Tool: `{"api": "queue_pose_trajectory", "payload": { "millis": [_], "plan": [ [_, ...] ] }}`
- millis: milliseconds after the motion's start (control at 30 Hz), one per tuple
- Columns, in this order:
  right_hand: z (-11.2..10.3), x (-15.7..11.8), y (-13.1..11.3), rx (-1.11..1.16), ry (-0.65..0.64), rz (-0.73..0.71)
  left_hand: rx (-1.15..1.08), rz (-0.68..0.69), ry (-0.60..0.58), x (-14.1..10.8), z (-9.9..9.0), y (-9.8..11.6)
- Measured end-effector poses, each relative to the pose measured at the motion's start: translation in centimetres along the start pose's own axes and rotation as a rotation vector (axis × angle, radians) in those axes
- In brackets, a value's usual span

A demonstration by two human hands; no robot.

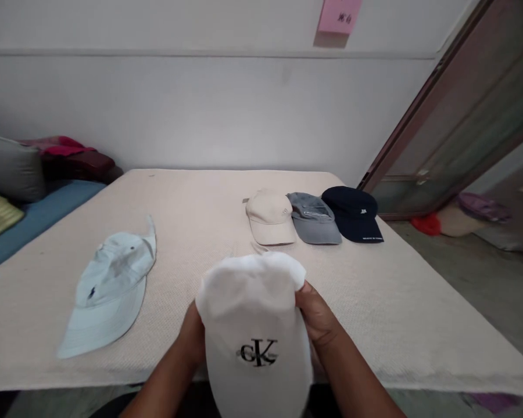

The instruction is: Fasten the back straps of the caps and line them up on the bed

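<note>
Left hand [194,337]: my grip on white cap's [257,310] side.
Right hand [316,310]: I pinch opposite side.
White cap: over worktop's [387,325] near edge.
Handling: light, even pressure should avoid creasing.

It looks like a room in a home: a grey cushion [15,168] and blue bedding [47,212] at nine o'clock, a cloth-covered tabletop [192,203] in the centre, plain wall [192,110] at twelve, soft household items [483,206] on the floor [444,255] at three.
</note>
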State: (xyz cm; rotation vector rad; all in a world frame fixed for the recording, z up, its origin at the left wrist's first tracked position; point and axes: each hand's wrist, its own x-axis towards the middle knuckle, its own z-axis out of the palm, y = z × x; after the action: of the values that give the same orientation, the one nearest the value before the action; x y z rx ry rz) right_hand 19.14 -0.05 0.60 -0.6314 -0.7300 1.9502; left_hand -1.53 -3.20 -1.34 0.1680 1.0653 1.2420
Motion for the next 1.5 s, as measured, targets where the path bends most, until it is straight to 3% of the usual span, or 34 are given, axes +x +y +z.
{"api": "queue_pose_trajectory", "payload": {
  "millis": [67, 100, 267, 433, 633, 800, 1000, 1100, 1233, 1500],
  "plan": [
    [-0.8, -0.5, 0.5, -0.08, -0.021, 0.055, -0.053, -0.173, -0.09, 0.2, 0.2, 2.0],
    [-1.2, -0.7, 0.8, -0.124, -0.032, 0.088, -0.098, -0.191, -0.107, 0.1, 0.4, 2.9],
    [-1.8, -1.3, 1.3, -0.198, -0.056, 0.142, -0.156, -0.099, -0.113, -1.0, 0.9, 5.2],
    [-1.2, -1.1, 1.4, -0.135, 0.033, 0.071, -0.087, 0.008, -0.11, -0.7, 0.8, 4.4],
    [-1.1, -2.2, 1.1, -0.059, -0.138, 0.194, 0.028, 0.062, -0.143, -0.7, 0.1, 5.6],
    [-1.1, -2.7, 0.7, 0.038, 0.008, 0.01, 0.173, -0.006, -0.221, -2.2, -0.2, 5.3],
    [-1.2, -2.1, 1.5, -0.081, -0.01, 0.105, 0.34, -0.137, -0.396, -2.8, -0.3, 3.8],
    [-1.0, -1.1, 1.4, -0.113, -0.049, 0.124, 0.363, -0.179, -0.365, -2.3, -0.4, 3.1],
    [-0.8, 0.1, 0.7, -0.125, -0.067, 0.148, 0.415, -0.133, -0.334, -1.2, 0.1, 2.3],
    [-1.9, 0.9, 0.2, 0.077, 0.01, 0.051, 0.35, -0.079, -0.298, -1.2, 1.2, 2.0]
  ]
}}
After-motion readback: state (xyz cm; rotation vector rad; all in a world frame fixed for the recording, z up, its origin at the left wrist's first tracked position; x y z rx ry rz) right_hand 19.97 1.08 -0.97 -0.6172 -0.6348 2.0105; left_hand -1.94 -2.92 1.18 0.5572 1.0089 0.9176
